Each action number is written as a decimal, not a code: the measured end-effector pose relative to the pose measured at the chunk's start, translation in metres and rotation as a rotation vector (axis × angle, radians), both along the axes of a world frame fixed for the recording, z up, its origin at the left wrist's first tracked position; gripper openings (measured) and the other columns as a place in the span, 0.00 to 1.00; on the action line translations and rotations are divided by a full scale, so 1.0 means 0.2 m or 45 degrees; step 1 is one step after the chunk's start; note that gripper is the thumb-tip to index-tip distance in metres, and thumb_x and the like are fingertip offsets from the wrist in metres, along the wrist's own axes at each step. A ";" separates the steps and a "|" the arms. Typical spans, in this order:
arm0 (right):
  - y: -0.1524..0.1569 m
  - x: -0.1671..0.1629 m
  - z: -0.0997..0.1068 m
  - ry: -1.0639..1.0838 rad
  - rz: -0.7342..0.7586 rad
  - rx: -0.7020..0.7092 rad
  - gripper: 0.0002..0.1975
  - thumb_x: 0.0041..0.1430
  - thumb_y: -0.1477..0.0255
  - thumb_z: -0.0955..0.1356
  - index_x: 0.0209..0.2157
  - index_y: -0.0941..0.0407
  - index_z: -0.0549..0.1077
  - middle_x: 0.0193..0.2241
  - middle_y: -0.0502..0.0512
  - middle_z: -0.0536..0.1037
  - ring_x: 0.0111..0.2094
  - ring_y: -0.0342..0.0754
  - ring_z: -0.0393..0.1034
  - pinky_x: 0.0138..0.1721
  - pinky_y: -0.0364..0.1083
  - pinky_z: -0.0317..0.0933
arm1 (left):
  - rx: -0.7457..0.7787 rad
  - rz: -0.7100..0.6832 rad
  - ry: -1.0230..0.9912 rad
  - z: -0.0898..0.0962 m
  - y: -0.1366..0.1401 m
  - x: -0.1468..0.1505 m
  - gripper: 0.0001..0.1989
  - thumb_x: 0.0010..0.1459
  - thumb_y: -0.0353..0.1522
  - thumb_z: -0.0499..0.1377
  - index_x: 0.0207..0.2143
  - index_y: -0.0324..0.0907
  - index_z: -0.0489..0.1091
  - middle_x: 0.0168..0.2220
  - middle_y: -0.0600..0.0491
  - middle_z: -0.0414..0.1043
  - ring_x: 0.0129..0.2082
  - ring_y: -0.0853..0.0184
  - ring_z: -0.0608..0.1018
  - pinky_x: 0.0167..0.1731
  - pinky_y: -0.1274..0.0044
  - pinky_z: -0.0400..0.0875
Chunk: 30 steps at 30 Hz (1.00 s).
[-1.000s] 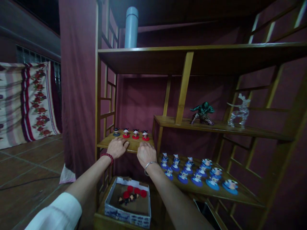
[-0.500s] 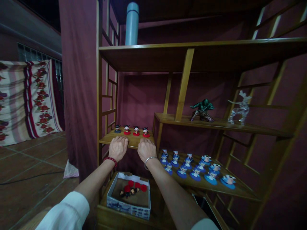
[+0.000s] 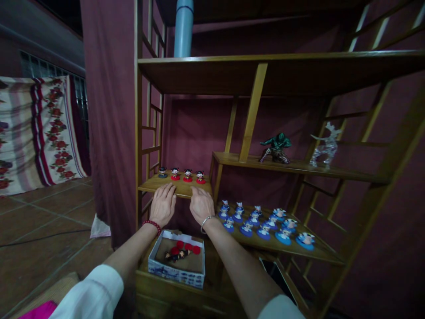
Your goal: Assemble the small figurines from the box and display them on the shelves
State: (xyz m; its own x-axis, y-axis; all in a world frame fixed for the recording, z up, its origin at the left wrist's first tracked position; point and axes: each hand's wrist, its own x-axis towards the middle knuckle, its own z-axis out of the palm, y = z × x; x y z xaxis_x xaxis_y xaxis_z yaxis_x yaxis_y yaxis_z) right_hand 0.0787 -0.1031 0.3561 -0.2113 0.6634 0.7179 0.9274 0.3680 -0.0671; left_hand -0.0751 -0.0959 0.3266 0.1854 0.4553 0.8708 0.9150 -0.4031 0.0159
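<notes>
My left hand [image 3: 162, 204] is palm down at the front edge of the small left shelf [image 3: 181, 189], fingers stretched forward over the wood. Beside it, a short gap apart, my right hand [image 3: 202, 206] rests at the same edge, its fingers reaching forward and partly hidden by the back of the hand. Neither hand shows anything held. Just beyond the fingertips stands a row of several small black-haired figurines, such as the red-based figurine [image 3: 200, 177] on the right and the dark-based figurine [image 3: 162, 172] on the left.
Below my hands, an open box [image 3: 175, 275] holds red discs [image 3: 196, 250] and small dark figurine pieces [image 3: 179, 255]. Several blue-based figurines [image 3: 264, 231] fill the lower right shelf. A green-and-bronze statue [image 3: 276, 147], a clear deer figure [image 3: 326, 145] and a blue flask [image 3: 183, 31] stand higher up.
My fingers have straightened from a more curled pose at the shelf edge. The view has shifted slightly; the figurines stay in their row.
</notes>
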 end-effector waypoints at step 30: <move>-0.11 -0.02 -0.77 0.039 0.162 -0.533 0.20 0.46 0.84 0.60 0.41 0.59 0.71 0.50 0.59 0.66 0.52 0.47 0.57 0.50 0.44 0.54 | -0.826 -0.172 0.113 -0.71 -0.13 0.11 0.23 0.46 0.21 0.45 0.45 0.36 0.65 0.54 0.46 0.59 0.55 0.64 0.59 0.52 0.72 0.57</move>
